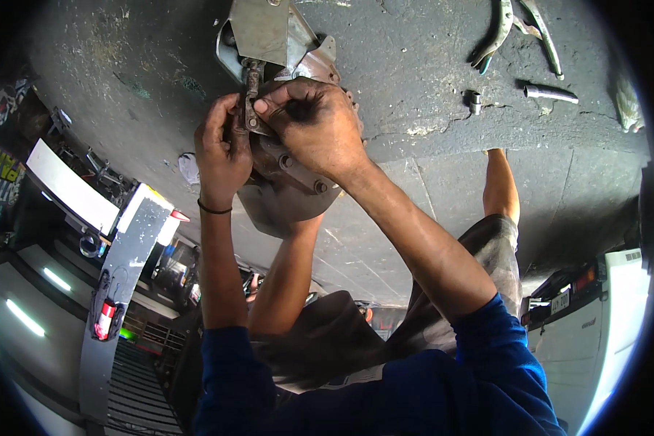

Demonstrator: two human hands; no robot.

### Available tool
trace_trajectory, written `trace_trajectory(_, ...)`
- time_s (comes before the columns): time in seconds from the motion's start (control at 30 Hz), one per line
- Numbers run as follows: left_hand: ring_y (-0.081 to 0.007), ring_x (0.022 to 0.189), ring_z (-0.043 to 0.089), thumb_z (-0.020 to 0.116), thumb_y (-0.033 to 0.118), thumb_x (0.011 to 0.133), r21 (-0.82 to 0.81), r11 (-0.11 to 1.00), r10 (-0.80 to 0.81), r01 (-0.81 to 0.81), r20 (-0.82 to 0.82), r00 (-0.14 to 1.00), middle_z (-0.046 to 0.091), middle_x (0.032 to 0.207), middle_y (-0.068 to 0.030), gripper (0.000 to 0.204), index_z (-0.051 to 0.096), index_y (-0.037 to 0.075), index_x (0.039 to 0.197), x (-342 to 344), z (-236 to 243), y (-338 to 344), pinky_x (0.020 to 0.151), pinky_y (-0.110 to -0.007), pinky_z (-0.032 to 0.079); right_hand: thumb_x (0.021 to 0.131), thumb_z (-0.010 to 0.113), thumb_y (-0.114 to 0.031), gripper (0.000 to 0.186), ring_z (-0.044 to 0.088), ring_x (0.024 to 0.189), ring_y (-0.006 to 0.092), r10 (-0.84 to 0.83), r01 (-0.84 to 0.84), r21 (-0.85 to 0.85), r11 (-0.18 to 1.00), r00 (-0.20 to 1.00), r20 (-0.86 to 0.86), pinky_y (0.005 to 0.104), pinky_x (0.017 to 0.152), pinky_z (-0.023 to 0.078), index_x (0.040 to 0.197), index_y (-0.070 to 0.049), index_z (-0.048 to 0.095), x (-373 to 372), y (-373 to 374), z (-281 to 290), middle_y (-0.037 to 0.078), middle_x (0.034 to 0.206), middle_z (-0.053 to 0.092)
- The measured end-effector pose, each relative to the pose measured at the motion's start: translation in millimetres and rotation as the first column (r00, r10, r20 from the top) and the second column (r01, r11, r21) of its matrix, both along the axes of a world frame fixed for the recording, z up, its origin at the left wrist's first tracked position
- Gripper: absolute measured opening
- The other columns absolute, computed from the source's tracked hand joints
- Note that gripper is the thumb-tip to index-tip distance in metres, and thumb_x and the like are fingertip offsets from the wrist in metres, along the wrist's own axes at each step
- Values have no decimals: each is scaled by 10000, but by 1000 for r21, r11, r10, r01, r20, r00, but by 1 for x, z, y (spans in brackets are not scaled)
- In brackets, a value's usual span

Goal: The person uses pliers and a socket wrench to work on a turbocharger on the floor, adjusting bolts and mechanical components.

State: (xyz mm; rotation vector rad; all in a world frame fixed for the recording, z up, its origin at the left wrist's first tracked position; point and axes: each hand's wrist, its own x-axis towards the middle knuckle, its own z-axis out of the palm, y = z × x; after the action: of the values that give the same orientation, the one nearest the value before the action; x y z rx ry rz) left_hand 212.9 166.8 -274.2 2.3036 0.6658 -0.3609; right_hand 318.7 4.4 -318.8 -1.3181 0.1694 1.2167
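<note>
A greasy metal assembly with a flat plate, bolts and a short rusty linkage rod lies between my legs. My left hand is at the left side of the linkage, fingers curled against its lower end. My right hand reaches over the assembly from the right, its thumb and bent fingers closed on the linkage joint. Whatever small part is inside that pinch is hidden. Both hands have dark grime on the fingers.
At upper right on the concrete floor lie pliers, a socket, a metal tube and a pale rag. My bare legs flank the assembly. A white vehicle stands at lower right, a grey post at left.
</note>
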Motion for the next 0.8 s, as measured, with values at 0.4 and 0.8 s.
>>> trace_trajectory(0.4, -217, 1101, 672, 599, 135, 1046, 41, 927, 361, -372, 162, 918, 717, 1181, -120, 278, 639, -21, 1272, 8, 2, -41, 988, -349, 509, 854, 780, -264, 271, 736, 869, 281, -35, 38, -55, 998, 998, 50, 391, 798, 560, 972, -20, 773, -1, 0, 14, 186, 923, 754)
trace_trajectory(0.8, -396, 1214, 648, 686, 77, 896, 173, 948, 246, -268, 137, 959, 681, 1276, -245, 437, 622, 45, 1328, 2, 5, -46, 1049, -441, 489, 936, 544, -370, 434, 746, 955, 377, 555, -387, -408, 827, 677, 484, 461, 848, 598, 928, 15, 745, 6, 33, 48, 254, 998, 745)
